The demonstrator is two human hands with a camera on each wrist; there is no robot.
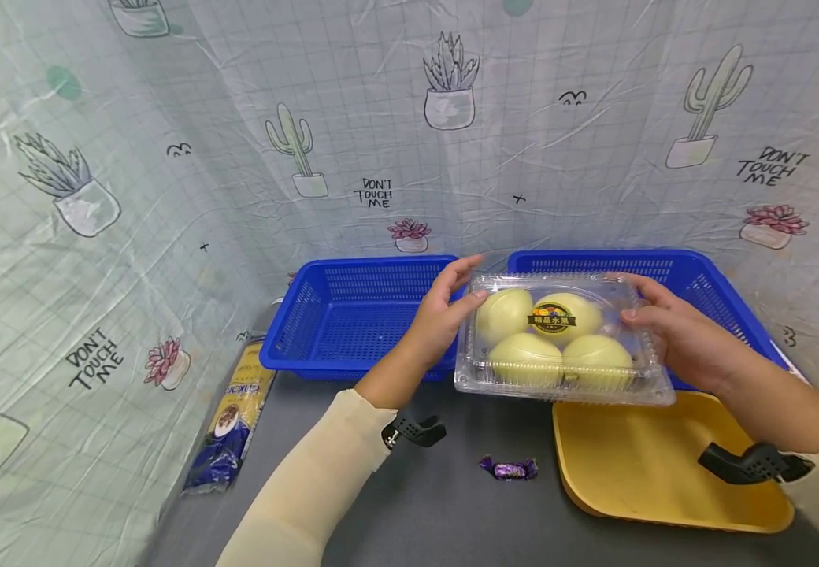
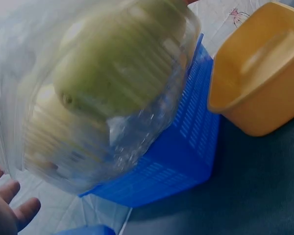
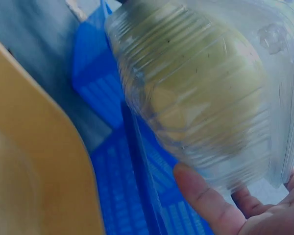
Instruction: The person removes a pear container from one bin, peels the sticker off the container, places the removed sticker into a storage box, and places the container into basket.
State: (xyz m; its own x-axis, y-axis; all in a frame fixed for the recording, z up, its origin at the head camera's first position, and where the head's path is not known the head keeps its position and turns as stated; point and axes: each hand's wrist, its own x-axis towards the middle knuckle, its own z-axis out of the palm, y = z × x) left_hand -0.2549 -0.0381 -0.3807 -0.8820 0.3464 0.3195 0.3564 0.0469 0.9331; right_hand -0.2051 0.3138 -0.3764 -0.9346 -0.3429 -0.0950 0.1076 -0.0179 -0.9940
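A clear plastic fruit box (image 1: pixel 565 386) with several pale yellow-green round fruits (image 1: pixel 526 358) and a black-and-gold label (image 1: pixel 551 320) is held up over the inner ends of two blue baskets. At its right side, my right hand (image 1: pixel 679 335) grips the box, thumb on the near top edge and fingers at the far side and underneath. My left hand (image 1: pixel 441 319) is by the box's left edge, its thumb at the rim. In the left wrist view, the fingers (image 2: pixel 27 213) are spread loosely beside the box and do not curl round it.
Behind are a left blue basket (image 1: pixel 296 307) and a right blue basket (image 1: pixel 693 268). A yellow tray (image 1: pixel 650 465) lies at the right front, near a purple-wrapped candy (image 1: pixel 510 469). A yellow-and-blue packet (image 1: pixel 232 409) lies at left. Patterned curtain (image 1: pixel 353 87) encloses the grey table (image 1: pixel 438 520).
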